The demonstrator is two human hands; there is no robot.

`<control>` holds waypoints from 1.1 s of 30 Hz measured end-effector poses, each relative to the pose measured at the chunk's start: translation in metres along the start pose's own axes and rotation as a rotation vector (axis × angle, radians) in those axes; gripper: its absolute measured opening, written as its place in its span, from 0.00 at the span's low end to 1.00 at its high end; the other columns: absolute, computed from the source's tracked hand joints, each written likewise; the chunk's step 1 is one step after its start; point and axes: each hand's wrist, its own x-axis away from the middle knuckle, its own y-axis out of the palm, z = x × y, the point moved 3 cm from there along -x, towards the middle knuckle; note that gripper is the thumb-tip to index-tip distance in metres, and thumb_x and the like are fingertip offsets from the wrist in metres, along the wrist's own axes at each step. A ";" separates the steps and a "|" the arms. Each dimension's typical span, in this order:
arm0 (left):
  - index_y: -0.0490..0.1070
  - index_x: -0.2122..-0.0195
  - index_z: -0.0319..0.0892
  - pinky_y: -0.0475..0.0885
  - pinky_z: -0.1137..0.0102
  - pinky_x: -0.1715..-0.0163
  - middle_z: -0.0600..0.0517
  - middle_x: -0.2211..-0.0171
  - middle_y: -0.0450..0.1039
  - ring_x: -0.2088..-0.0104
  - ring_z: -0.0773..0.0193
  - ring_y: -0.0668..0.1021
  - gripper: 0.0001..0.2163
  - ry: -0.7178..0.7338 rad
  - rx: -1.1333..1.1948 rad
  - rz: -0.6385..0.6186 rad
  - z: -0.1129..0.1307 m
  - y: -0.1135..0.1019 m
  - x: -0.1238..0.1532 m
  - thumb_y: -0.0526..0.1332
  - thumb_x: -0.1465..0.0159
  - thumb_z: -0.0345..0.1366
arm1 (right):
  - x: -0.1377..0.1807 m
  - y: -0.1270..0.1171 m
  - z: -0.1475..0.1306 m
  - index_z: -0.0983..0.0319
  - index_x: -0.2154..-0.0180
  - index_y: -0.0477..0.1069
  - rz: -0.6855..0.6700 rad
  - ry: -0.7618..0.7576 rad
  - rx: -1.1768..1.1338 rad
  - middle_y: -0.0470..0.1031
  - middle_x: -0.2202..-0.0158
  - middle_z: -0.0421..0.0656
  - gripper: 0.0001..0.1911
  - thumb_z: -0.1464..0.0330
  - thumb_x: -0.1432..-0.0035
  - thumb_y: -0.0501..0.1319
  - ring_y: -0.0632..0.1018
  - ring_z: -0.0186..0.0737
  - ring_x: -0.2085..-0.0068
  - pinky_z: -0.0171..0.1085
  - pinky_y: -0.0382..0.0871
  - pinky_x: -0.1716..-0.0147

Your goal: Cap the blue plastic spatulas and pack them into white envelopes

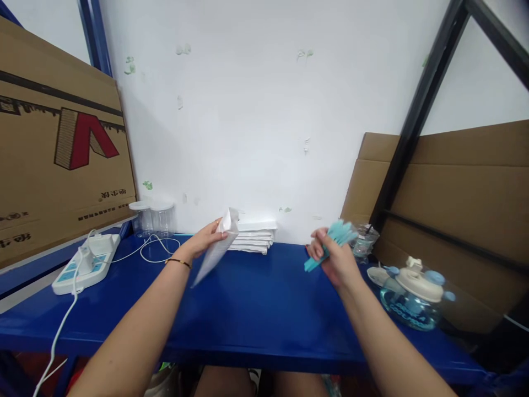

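Observation:
My left hand (202, 241) is closed on a flat white packet (215, 252), thumb on its near face, and holds it tilted above the blue tabletop (264, 309). Just behind it, against the wall, lies a stack of similar white packets (251, 242). On the right, my right hand (336, 262) is wrapped around a bunch of light teal strips (342, 232), blurred by motion, so their exact kind cannot be made out. The bunch sticks out on both sides of the fist.
Two clear lidded jars (162, 219) and a white power strip (93, 262) with cables stand on the left. To the right are a clear plastic cup (364, 242) and a water jug (413, 300). Cardboard (61, 149) leans at both sides, beside metal posts.

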 end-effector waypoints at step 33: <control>0.67 0.53 0.36 0.63 0.58 0.53 0.42 0.58 0.73 0.55 0.49 0.73 0.32 -0.229 0.731 -0.337 -0.076 0.118 0.014 0.70 0.61 0.36 | -0.032 0.081 0.005 0.62 0.68 0.73 -0.369 0.101 0.363 0.72 0.71 0.39 0.15 0.61 0.57 0.68 0.71 0.37 0.67 0.36 0.62 0.65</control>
